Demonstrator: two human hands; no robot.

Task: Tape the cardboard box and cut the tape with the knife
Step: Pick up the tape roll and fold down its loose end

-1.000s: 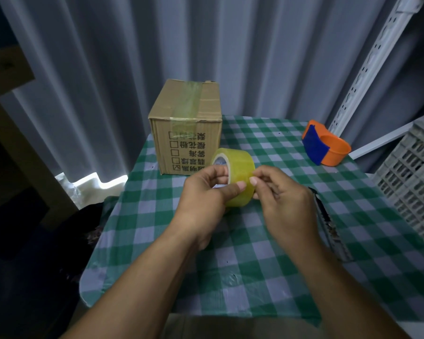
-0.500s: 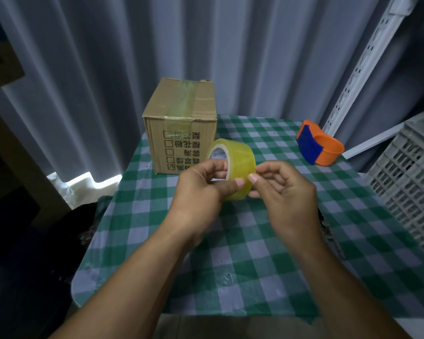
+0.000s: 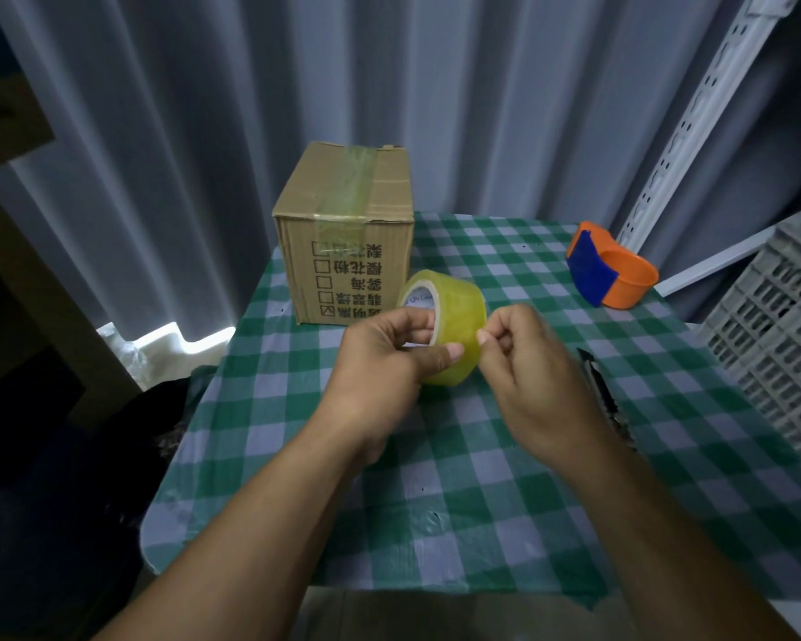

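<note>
A yellowish transparent tape roll [image 3: 449,316] is held above the green-checked tablecloth [image 3: 482,478] by the left hand [image 3: 385,358], fingers through its core. The right hand [image 3: 528,363] is pinched at the roll's rim. The brown taped cardboard box [image 3: 348,233] stands behind; a dark knife [image 3: 604,395] lies partly hidden at right.

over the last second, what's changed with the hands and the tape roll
Very little. The left hand keeps gripping the tape roll above the table, while the right hand keeps picking at its outer face, fingers curled tighter; no strip is pulled free yet. The cardboard box and orange dispenser stayed put.
</note>
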